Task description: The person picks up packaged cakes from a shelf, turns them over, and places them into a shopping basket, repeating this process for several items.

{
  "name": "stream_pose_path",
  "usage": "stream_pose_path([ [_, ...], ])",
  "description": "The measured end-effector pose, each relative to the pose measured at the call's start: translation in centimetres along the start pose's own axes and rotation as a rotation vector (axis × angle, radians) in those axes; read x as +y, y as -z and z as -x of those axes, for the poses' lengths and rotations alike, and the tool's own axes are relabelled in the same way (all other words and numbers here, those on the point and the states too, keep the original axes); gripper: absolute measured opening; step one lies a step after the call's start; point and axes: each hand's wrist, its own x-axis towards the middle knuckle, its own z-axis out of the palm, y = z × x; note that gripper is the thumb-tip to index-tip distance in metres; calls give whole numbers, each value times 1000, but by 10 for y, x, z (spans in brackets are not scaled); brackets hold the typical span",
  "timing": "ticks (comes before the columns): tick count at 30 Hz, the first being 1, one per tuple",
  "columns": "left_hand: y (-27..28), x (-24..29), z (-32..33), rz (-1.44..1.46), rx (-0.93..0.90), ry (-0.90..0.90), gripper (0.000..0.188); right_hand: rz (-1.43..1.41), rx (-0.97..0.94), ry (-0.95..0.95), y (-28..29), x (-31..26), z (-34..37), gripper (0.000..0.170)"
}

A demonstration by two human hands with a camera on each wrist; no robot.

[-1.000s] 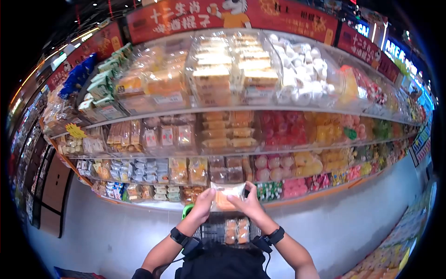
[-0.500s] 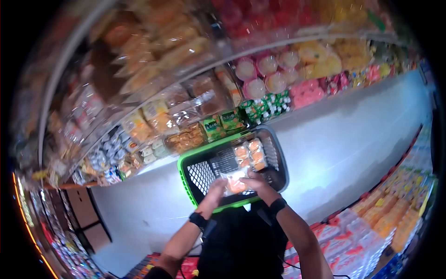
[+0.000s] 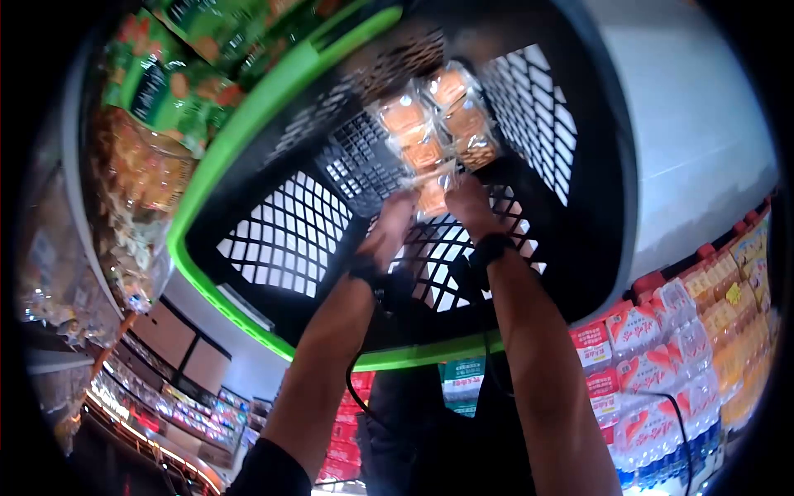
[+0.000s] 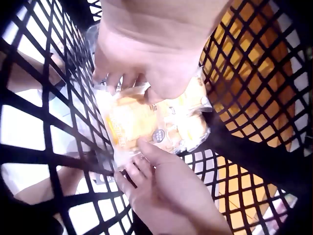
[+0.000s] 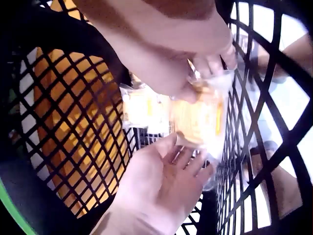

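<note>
A clear packet of orange-brown baked pieces [image 3: 432, 198] is held low inside the black basket with the green rim [image 3: 198, 174]. My left hand [image 3: 395, 218] pinches its left side and my right hand [image 3: 468, 203] its right side. In the left wrist view, thumbs and fingers grip opposite edges of the packet [image 4: 129, 120]; the right wrist view shows the same packet [image 5: 198, 117] between both hands. Just beyond it, two similar packets, one left [image 3: 411, 132] and one right [image 3: 463, 116], lie side by side on the basket floor. Glare washes out the print.
Mesh walls [image 3: 538, 116] surround both hands. Green snack packs [image 3: 157, 91] and brown packs [image 3: 145, 169] line the shelf at left. Wrapped bottle packs [image 3: 657, 355] stand at lower right, beside pale floor [image 3: 686, 107].
Both hands have lowered the packet from in front of the shelves down into the basket. The head view has tilted down and moved closer, so the basket now fills much of it.
</note>
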Motion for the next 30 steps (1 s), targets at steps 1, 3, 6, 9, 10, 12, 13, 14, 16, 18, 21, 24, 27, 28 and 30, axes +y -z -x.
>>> stream_pose_path([
  [1,1,-5,-20,-33,-29,10,19,76,14,-88,-9,5,-18,28],
  [3,7,-19,-49,-64,-77,26,24,154,-21,-114,-18,9,-26,29],
  [6,3,-25,-62,17,-36,121,42,247,-8,-79,-21,0,-36,28],
  [9,9,-49,-90,62,-57,6,45,260,-4,-6,-34,13,-49,27],
  [10,11,-54,-97,82,-88,-49,47,278,13,20,-37,17,-53,27],
  [12,9,-59,-98,71,-47,-101,47,318,45,76,-42,22,-56,27],
  [13,5,-57,-95,66,-27,-130,47,328,39,67,-42,21,-57,28],
  [14,2,-54,-90,62,-10,-156,48,337,33,58,-42,21,-55,30],
  [16,-3,-48,-78,55,26,-209,50,360,52,66,-41,17,-55,33],
  [18,1,-51,-78,10,71,-183,54,387,97,87,-43,20,-50,37],
  [21,5,-61,-89,73,68,-156,53,436,96,45,-35,10,-40,42],
  [24,-1,-52,-78,-25,127,-167,38,461,4,30,-22,-7,-33,36],
  [27,-1,-38,-65,105,58,-30,29,464,-213,-27,-24,-7,-37,30],
  [28,-1,-43,-69,122,45,-49,28,502,-245,8,-25,-3,-35,32],
  [30,-1,-53,-81,156,19,-95,27,577,-306,83,-25,1,-31,38],
])
